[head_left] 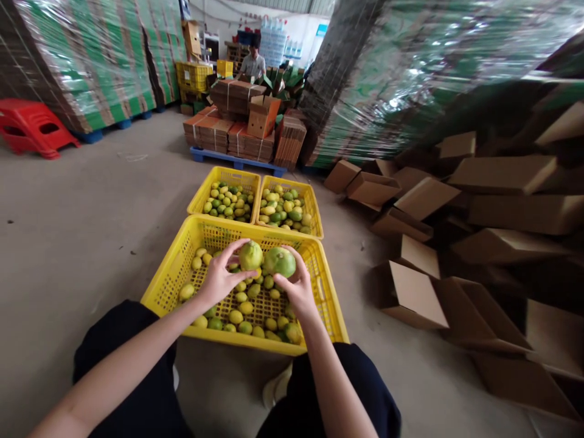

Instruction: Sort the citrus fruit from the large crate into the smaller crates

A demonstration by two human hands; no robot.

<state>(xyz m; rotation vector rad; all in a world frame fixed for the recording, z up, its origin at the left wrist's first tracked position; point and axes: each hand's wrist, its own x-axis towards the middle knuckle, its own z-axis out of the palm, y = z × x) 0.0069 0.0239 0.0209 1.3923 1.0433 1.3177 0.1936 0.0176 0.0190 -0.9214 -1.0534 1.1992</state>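
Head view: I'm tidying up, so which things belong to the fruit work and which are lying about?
Fruit work: paler fruit in left hand; greener fruit in right hand; front crate; two rear crates.
Seemingly lying about: red stool; cardboard boxes.

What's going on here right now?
A person holds up two fruits side by side: the left hand has a yellow-green fruit, the right hand a greener fruit. Both are above a large yellow crate with loose fruit scattered inside. Just beyond stand two more fruit-filled crates, and another person is in the background.
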